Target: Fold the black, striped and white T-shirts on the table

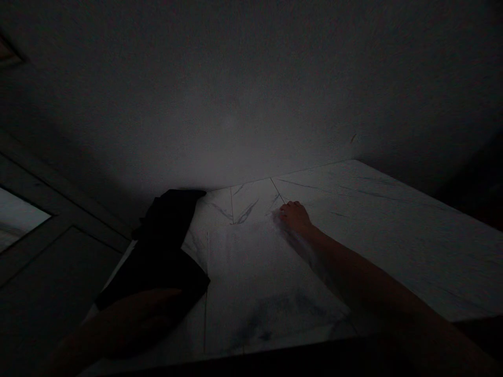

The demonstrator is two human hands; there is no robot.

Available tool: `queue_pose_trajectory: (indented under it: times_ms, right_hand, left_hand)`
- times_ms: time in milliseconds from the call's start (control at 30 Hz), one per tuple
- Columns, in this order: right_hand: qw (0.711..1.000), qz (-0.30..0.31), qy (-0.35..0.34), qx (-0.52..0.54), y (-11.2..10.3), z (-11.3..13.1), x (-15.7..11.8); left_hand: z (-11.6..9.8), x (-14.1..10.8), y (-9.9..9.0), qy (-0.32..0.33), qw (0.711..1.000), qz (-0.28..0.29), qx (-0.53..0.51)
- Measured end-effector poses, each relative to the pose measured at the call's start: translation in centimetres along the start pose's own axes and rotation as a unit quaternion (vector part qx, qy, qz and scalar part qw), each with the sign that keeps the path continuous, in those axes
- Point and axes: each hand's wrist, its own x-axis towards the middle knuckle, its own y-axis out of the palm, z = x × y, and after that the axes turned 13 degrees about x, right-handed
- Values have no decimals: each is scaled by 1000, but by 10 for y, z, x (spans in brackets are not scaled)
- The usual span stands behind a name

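The picture is very dark. My right hand [294,214] reaches far forward over a white marble-patterned tabletop [393,235], with its fingers bent down at the surface. A pale greyish patch [243,256] spreads beside that hand and along the forearm; whether it is a thin sheet or a reflection I cannot tell. At the near left, my left hand [153,311] is at the near part of a black cloth [167,222], its fingers lost in shadow. The cloth lies bunched along the tabletop's left side and runs back to the wall.
A plain grey wall [236,104] rises behind the tabletop. To the left is a panelled door or frame [74,251] with a bright opening [19,217]. Thin seams [231,204] cross the tabletop, and its front edge drops into darkness.
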Motion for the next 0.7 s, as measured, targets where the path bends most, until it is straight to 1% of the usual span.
queue_pose_trajectory:
  times_ms: [33, 67, 133, 167, 200, 267, 333, 400, 467, 567, 633, 700]
  right_hand:
    - [1000, 7, 4, -3, -2, -1, 1]
    - [1000, 11, 3, -2, -2, -2, 1]
    - [1000, -2, 5, 7, 1, -4, -1]
    - [1000, -11, 13, 14, 3, -5, -2]
    - [999, -17, 22, 21, 5, -6, -3]
    - [998, -21, 37, 36, 7, -10, -4]
    - [998, -12, 38, 41, 6, -14, -3]
    - [999, -10, 30, 43, 4, -18, -4]
    - [998, -14, 27, 47, 2, -22, -5]
    - [998, -23, 34, 53, 4, -28, -7]
    - [997, -21, 33, 59, 7, -30, -5]
    - [998, -15, 19, 65, 8, -30, -3]
  left_hand:
    - [-10, 13, -3, 39, 999, 14, -15]
    - [-22, 29, -7, 84, 996, 13, -26]
    - [-48, 67, -13, 159, 987, -23, -14]
    - [-60, 89, -14, 174, 984, -45, 12]
    - [-71, 113, -15, 173, 981, -68, 49]
    - [-83, 160, -13, 120, 977, -121, 127]
    - [-83, 199, -12, 46, 973, -146, 170]
    - [-72, 224, -10, 1, 974, -141, 175]
    - [-57, 234, -9, -10, 978, -127, 166]
    - [-40, 232, -8, -4, 981, -119, 156]
    - [-37, 225, -7, 3, 980, -127, 155]
    - [-40, 217, -8, 19, 977, -149, 151]
